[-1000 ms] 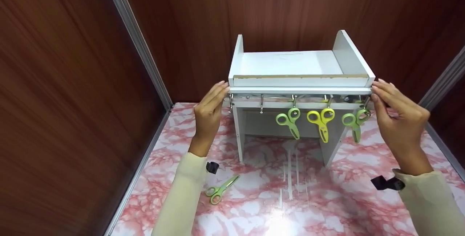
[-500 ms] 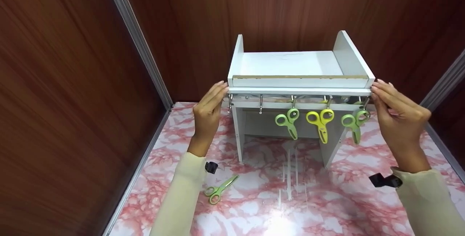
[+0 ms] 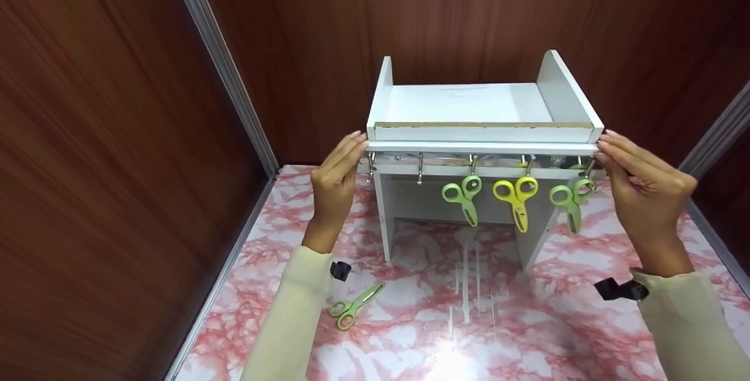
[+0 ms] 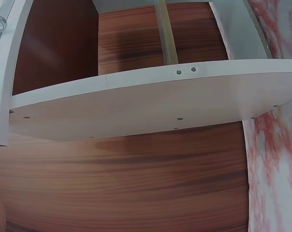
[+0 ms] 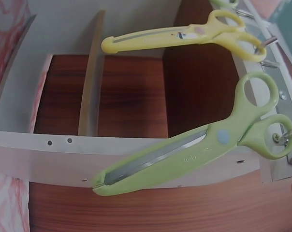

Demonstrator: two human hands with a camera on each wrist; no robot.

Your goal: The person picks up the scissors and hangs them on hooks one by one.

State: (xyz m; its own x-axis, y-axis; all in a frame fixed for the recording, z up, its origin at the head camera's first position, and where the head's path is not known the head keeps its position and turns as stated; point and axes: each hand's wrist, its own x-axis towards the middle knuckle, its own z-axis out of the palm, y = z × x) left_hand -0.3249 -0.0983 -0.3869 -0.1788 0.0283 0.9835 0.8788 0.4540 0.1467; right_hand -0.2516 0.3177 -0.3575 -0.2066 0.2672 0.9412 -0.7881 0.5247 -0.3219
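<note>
A white shelf unit [image 3: 486,148] stands upright on the tabletop, with a hook rail under its front board. My left hand [image 3: 335,182] touches the board's left end with nearly straight fingers. Against the right end rest the fingers of my right hand [image 3: 650,193], its thumb just below. From the hooks hang green scissors [image 3: 467,202], yellow scissors [image 3: 518,202] and a second green pair [image 3: 572,205] beside my right hand. The right wrist view shows the nearest green scissors [image 5: 209,140] close up. Below the left side panel [image 4: 136,106], the wood wall shows in the left wrist view.
More green scissors [image 3: 354,308] lie on the pink-and-white marbled tabletop [image 3: 410,346], near my left forearm. Two further hooks [image 3: 420,170] stick out left of the hanging scissors. Wood-grain walls [image 3: 281,35] with metal edging enclose the table at the back and sides.
The hanging scissors drift very slightly, the left green pair's tip a little to the left. Both hands stay at the shelf's ends.
</note>
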